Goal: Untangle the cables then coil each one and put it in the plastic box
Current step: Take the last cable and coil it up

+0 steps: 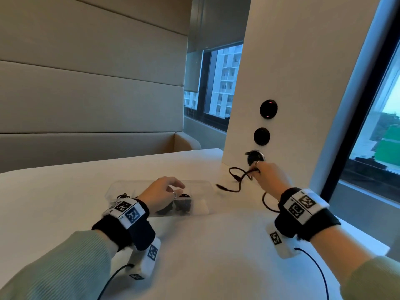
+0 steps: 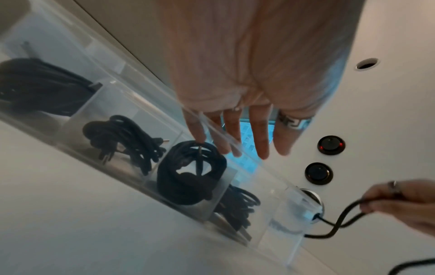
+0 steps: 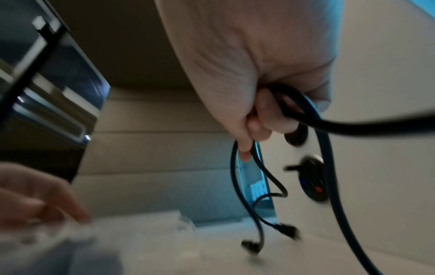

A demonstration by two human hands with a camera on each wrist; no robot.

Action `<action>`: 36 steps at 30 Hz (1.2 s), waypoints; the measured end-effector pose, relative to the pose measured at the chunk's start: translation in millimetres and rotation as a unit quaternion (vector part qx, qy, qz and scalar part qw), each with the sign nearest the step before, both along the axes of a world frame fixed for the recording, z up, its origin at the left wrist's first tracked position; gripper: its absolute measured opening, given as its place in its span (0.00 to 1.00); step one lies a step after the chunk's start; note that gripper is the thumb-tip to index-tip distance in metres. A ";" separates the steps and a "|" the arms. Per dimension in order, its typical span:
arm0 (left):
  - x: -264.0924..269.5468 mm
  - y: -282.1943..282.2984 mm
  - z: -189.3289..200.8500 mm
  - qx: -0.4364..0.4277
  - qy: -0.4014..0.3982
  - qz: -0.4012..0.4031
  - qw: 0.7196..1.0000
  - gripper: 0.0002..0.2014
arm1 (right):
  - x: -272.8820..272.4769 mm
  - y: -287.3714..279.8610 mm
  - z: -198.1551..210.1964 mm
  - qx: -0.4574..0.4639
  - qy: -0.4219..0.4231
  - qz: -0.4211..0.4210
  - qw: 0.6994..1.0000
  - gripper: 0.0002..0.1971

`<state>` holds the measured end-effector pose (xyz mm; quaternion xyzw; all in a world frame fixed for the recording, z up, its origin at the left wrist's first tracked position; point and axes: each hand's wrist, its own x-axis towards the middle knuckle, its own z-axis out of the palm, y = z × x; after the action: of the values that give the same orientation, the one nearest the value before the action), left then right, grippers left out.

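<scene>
A clear plastic box [image 1: 201,183] with compartments lies on the white table. Several coiled black cables [image 2: 190,173] sit in its compartments, another coil [image 2: 122,137] beside them. My left hand [image 1: 171,188] hovers over the box with straight, spread fingers [image 2: 261,137] and holds nothing; its thumb tip is close to one coil. My right hand [image 1: 266,176] is raised to the right of the box and grips a loose black cable [image 1: 236,182]. The cable's loops and plug ends [image 3: 249,247] hang from the curled fingers [image 3: 254,121] down to the table.
A white pillar stands behind my right hand, with two round black switches [image 1: 268,109] and a round socket [image 1: 256,158]. A padded beige bench back [image 1: 86,105] runs behind the table. Windows lie to the right. The table's right edge [image 1: 363,234] is near my right wrist.
</scene>
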<state>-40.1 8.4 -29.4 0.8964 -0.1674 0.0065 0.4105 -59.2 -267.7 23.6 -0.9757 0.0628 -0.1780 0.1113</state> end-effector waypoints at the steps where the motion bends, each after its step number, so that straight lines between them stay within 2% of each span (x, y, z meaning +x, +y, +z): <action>1: -3.5 -2.9 2.6 -0.010 -0.022 0.003 1.000 0.06 | -11.3 3.3 11.0 0.003 -0.037 0.010 0.999 0.10; 4: -18.2 -17.5 13.5 -0.024 -0.075 -0.027 0.997 0.09 | -42.4 12.7 38.1 0.005 -0.100 0.030 0.994 0.07; 7: -35.0 -34.4 25.3 -0.023 -0.079 -0.082 0.993 0.29 | -64.9 20.9 59.3 0.043 -0.103 0.080 0.991 0.06; 9: -44.2 -46.7 31.6 0.031 -0.109 -0.107 0.988 0.37 | -75.9 25.9 69.5 0.113 -0.125 0.117 0.979 0.06; 10: -47.1 -52.8 33.4 0.052 -0.138 -0.109 0.983 0.36 | -80.4 28.8 73.2 0.135 -0.140 0.134 0.972 0.07; 11: -49.6 -57.6 34.7 0.055 -0.169 -0.101 0.979 0.30 | -82.7 30.6 75.4 0.146 -0.154 0.146 0.966 0.07; 13: -53.6 -59.9 39.7 0.012 -0.225 -0.067 0.972 0.12 | -82.9 31.9 77.2 0.150 -0.165 0.153 0.963 0.09; 14: -55.2 -57.4 42.7 -0.025 -0.232 -0.066 0.970 0.06 | -80.5 30.6 76.4 0.146 -0.161 0.150 0.965 0.10; 17: -65.1 -46.4 55.4 -0.100 -0.188 -0.141 0.967 0.07 | -68.1 22.8 64.3 0.110 -0.128 0.113 0.979 0.12; 19: -70.9 -40.4 63.9 -0.122 -0.175 -0.171 0.962 0.09 | -58.0 24.8 51.5 0.033 -0.109 0.100 0.988 0.12; 21: -78.9 -37.6 70.8 -0.184 -0.125 -0.194 0.955 0.11 | -54.0 37.8 41.8 0.022 -0.094 0.157 0.983 0.12; 22: -82.3 -36.4 74.8 -0.235 -0.083 -0.203 0.947 0.12 | -54.4 45.3 39.4 0.078 -0.091 0.210 0.970 0.12; 24: -87.9 -29.6 82.4 -0.371 0.016 -0.213 0.904 0.13 | -61.6 57.0 39.9 0.266 -0.069 0.282 0.919 0.14; 25: -89.8 -24.8 86.5 -0.447 0.067 -0.220 0.864 0.12 | -65.0 59.1 40.7 0.342 -0.047 0.297 0.890 0.14; 26: -91.7 -19.3 90.3 -0.518 0.110 -0.227 0.818 0.12 | -69.0 61.6 40.6 0.381 -0.029 0.305 0.872 0.14; 27: -92.6 -14.1 92.9 -0.574 0.142 -0.232 0.772 0.14 | -71.8 63.7 38.7 0.379 -0.016 0.309 0.872 0.15; 28: -92.9 -10.4 94.6 -0.615 0.158 -0.237 0.736 0.16 | -74.8 67.7 35.3 0.342 -0.008 0.310 0.887 0.15; 29: -92.1 -8.3 94.9 -0.641 0.160 -0.239 0.712 0.19 | -78.1 73.3 31.0 0.281 0.000 0.308 0.909 0.14; 30: -91.4 -8.3 94.4 -0.654 0.151 -0.237 0.702 0.20 | -82.5 80.3 26.2 0.208 0.009 0.305 0.929 0.13; 32: -88.2 -11.1 94.5 -0.666 0.121 -0.224 0.701 0.21 | -89.9 91.6 15.0 0.086 0.041 0.308 0.947 0.10; 34: -83.2 -14.1 93.7 -0.663 0.094 -0.197 0.716 0.19 | -99.1 99.1 6.7 0.039 0.075 0.320 0.944 0.08; 35: -82.3 -15.6 93.5 -0.640 0.072 -0.181 0.743 0.18 | -104.2 101.4 5.1 0.044 0.088 0.332 0.938 0.08; 36: -82.5 -17.4 92.2 -0.591 0.031 -0.163 0.789 0.17 | -108.1 102.6 5.0 0.052 0.092 0.349 0.931 0.08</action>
<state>-122.6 -9.0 62.8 0.4375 -0.2619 0.0092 0.8602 -167.3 -165.0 28.6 -0.9410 -0.2627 -0.0334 0.2109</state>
